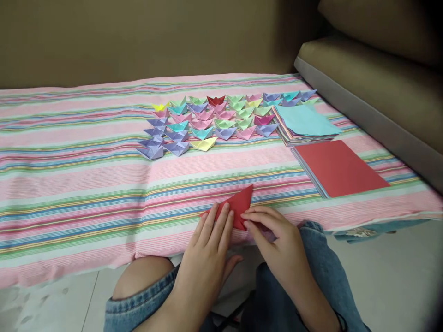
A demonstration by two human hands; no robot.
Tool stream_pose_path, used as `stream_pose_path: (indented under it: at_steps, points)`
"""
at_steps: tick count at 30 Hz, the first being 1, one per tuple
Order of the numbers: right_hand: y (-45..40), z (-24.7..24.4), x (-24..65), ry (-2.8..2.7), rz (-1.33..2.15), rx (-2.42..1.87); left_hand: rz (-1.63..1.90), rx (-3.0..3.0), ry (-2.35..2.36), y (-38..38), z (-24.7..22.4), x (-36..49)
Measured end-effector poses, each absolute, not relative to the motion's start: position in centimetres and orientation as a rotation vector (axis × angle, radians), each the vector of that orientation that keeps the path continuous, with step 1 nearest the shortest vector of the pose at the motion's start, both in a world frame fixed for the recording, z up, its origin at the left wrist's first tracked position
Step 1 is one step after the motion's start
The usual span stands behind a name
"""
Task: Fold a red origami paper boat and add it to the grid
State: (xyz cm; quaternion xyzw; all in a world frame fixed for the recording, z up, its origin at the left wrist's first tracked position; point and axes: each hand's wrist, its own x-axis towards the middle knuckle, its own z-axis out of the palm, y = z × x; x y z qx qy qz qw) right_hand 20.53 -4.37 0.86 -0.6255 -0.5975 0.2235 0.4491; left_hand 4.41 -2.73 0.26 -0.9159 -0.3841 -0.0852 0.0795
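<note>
A partly folded red paper (238, 203) lies on the striped cloth near the front edge, one pointed corner toward the back. My left hand (212, 240) rests flat over its left part, with the fingers stretched out and the thumb apart. At the paper's lower right, my right hand (277, 235) pinches the edge between thumb and index finger. The left end of the paper is mostly hidden under my left fingers.
Rows of small folded paper boats (202, 133) in several colours stand farther back. To the right lie a stack with light blue paper (306, 121) on top and a stack with red paper (341, 168) on top. Brown cushions (367, 92) border the right side.
</note>
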Motion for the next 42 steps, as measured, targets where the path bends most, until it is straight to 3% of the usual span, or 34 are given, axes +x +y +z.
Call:
stream_pose_path:
  at_steps: [42]
  points:
    - [-4.1, 1.2, 20.5, -1.439, 0.566, -1.559, -0.239, -2.775, -1.102, -2.4, 0.1, 3.9]
